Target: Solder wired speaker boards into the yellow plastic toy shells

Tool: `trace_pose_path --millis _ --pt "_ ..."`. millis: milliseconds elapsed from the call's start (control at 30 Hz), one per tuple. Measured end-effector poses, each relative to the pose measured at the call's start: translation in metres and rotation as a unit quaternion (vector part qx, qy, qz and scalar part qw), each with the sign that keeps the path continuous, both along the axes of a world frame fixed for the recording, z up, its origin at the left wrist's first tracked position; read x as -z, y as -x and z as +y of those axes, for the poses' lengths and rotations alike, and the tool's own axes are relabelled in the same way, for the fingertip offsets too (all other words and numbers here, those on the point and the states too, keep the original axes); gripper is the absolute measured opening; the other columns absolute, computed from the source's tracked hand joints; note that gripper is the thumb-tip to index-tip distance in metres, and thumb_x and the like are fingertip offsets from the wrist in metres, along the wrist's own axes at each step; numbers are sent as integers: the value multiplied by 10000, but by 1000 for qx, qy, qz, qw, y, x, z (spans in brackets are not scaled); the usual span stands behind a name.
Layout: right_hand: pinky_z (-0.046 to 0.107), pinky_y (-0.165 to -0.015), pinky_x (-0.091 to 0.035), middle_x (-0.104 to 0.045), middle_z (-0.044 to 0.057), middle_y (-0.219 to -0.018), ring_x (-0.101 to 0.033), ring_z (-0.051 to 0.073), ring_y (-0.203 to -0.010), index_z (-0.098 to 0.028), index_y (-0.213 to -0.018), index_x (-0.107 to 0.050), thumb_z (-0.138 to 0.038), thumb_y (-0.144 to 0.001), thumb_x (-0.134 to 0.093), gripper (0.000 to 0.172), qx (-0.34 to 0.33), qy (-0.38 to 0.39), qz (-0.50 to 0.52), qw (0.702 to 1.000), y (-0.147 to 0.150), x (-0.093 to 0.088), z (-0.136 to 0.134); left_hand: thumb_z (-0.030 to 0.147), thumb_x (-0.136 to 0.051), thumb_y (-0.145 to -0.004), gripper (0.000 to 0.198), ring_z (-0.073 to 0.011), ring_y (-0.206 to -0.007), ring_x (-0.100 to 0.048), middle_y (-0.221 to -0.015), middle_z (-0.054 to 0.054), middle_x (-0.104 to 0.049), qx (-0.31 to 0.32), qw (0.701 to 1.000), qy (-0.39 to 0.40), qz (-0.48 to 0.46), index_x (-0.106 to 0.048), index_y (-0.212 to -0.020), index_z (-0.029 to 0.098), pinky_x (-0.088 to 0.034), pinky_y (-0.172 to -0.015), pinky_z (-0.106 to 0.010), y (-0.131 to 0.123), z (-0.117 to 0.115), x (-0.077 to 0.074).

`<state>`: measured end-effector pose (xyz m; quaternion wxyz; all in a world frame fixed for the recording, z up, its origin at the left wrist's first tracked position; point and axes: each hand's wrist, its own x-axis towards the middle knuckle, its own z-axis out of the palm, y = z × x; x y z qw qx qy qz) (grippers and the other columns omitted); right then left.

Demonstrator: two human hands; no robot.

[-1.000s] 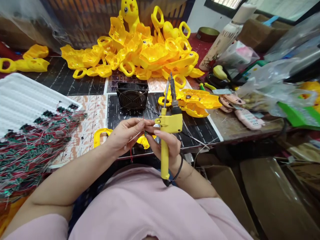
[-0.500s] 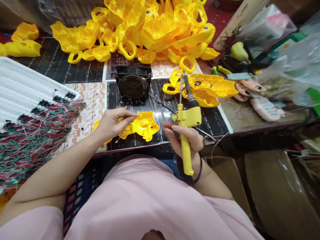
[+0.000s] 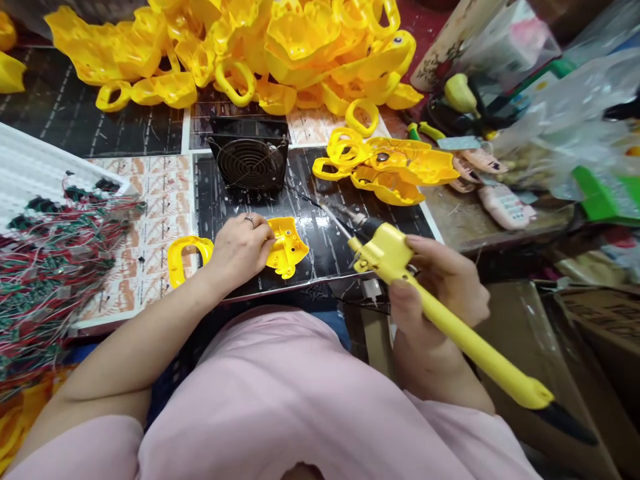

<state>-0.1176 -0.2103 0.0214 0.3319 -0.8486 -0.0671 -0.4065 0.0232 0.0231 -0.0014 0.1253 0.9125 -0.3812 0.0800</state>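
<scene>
My right hand [image 3: 450, 283] grips a yellow soldering gun [image 3: 480, 350], its handle slanting down to the right. The metal tip points up and left, over the dark mat. My left hand [image 3: 240, 250] is closed on the left side of a small yellow plastic shell [image 3: 290, 248], which lies inside up near the table edge. Small posts and holes show inside that shell. My left fingertips are partly hidden, so any small part between them cannot be made out. A yellow ring-shaped handle [image 3: 173, 261] of the toy lies left of my left wrist.
A black fan [image 3: 250, 157] stands behind the shell. Yellow shells [image 3: 300, 47] are heaped at the back, with opened ones [image 3: 415, 167] at the right. Wired circuit boards [image 3: 60, 267] hang by a white tray [image 3: 45, 167] at left. A pink toy phone [image 3: 505, 205] lies at right.
The soldering gun has tipped from upright to slanted, its tip swinging down and left, and my right fingers have closed round it. My left hand has moved right and lower onto the shell.
</scene>
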Motion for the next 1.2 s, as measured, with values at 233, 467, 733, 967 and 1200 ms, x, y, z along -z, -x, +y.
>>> trace_pose_path --millis 233,467,733,967,1200 --pt "276 -525 -599 -723 2 -790 -664 152 -576 -244 -1207 -610 -252 -842 -774 401 -60 75 11 995 -1 3 18 272 -560 -909 203 -287 -952 -641 -954 -117 -740 -17 1000 -2 11 -729 -846 179 -454 -803 -430 3 -4 7" --pt "220 -531 -589 -706 -17 -699 -680 133 -578 -224 -958 -600 -208 -820 -793 237 -93 100 -23 990 -8 10 29 297 -596 -877 181 -293 -947 -617 -927 -100 -738 -32 999 -5 35 -731 -812 195 -428 -813 -446 -1 -7 6" --pt "205 -559 -584 -705 -20 -688 -674 117 -573 -214 -870 -581 -211 -840 -766 187 -110 131 -5 985 -13 4 31 288 -614 -855 165 -309 -968 -595 -910 -108 -728 -33 997 9 63 -726 -782 193 -409 -821 -460 0 -8 5" --pt "216 -512 -576 -699 -32 -688 -667 120 -547 -235 -876 -573 -184 -812 -788 230 -59 124 -27 990 -8 -5 29 302 -634 -845 158 -292 -942 -588 -876 -93 -716 -31 997 11 64 -714 -759 196 -398 -804 -434 -1 -8 8" --pt "194 -511 -552 -680 -20 -636 -663 113 -534 -207 -822 -564 -194 -824 -781 218 -77 118 -25 990 -12 -2 33 289 -625 -849 162 -299 -962 -597 -889 -96 -722 -33 997 5 64 -723 -762 194 -402 -802 -435 -2 -8 6"
